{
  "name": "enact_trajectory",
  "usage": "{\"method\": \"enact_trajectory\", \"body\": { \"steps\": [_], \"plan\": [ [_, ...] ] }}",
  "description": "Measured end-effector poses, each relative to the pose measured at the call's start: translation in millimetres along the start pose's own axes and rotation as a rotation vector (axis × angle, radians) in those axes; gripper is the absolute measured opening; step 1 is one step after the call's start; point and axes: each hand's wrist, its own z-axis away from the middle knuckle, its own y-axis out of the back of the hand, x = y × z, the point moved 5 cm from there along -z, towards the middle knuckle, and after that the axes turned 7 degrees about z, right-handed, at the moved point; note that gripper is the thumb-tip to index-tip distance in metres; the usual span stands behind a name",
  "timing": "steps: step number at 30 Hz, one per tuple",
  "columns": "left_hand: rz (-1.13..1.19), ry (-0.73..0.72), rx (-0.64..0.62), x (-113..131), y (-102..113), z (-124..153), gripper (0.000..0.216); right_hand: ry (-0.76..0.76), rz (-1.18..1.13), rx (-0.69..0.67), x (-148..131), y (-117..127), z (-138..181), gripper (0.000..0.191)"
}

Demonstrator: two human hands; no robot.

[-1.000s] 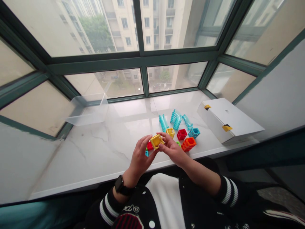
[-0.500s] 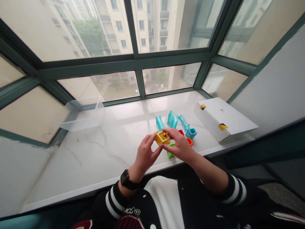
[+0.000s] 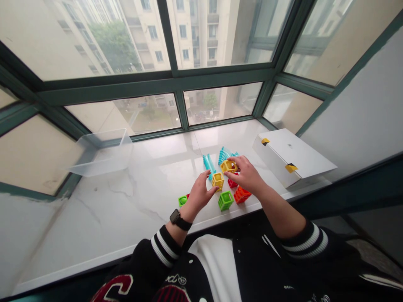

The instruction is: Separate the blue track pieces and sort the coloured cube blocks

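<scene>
My right hand (image 3: 247, 174) pinches a yellow cube block (image 3: 228, 166) just above the white marble sill (image 3: 132, 201), near the blue ribbed track pieces (image 3: 224, 154). My left hand (image 3: 199, 193) is beside a second yellow cube (image 3: 218, 180) that stands on the sill, with fingertips at its left side. Around them lie a green cube (image 3: 226, 200), an orange cube (image 3: 241, 195), a red cube (image 3: 232, 183) and a small green piece (image 3: 182, 200). A blue straight track (image 3: 207, 163) lies behind the yellow cube.
A clear plastic bin (image 3: 102, 152) stands at the back left of the sill by the window. A white cardboard box (image 3: 291, 157) lies at the right end. Dark window frames close off the back.
Both hands held one yellow cube close to me; they have now moved forward and parted, right hand carrying a yellow cube to the far blocks, left hand down by another yellow cube.
</scene>
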Motion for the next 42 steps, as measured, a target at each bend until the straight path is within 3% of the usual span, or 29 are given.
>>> {"method": "enact_trajectory", "body": {
  "steps": [5, 10, 24, 35, 42],
  "plan": [
    [0.007, 0.071, -0.035, -14.3, -22.0, -11.2, 0.082, 0.045, 0.072, -0.026, 1.6, -20.2, -7.4, 0.044],
    [0.036, 0.126, -0.034, -25.7, -29.2, -16.1, 0.078, 0.05, 0.082, -0.095, 2.8, -34.1, -7.8, 0.048],
    [0.089, 0.097, -0.003, -29.1, -29.7, -12.3, 0.061, -0.011, 0.211, -0.216, 1.0, -59.0, -2.5, 0.045],
    [0.129, 0.063, -0.015, -16.7, -25.9, -15.9, 0.033, -0.044, 0.308, -0.229, -0.2, -63.7, -3.1, 0.046],
    [0.119, 0.107, -0.048, -21.0, -24.8, -17.8, 0.031, -0.022, 0.297, -0.232, -1.0, -64.2, -2.9, 0.046]
  ]
}}
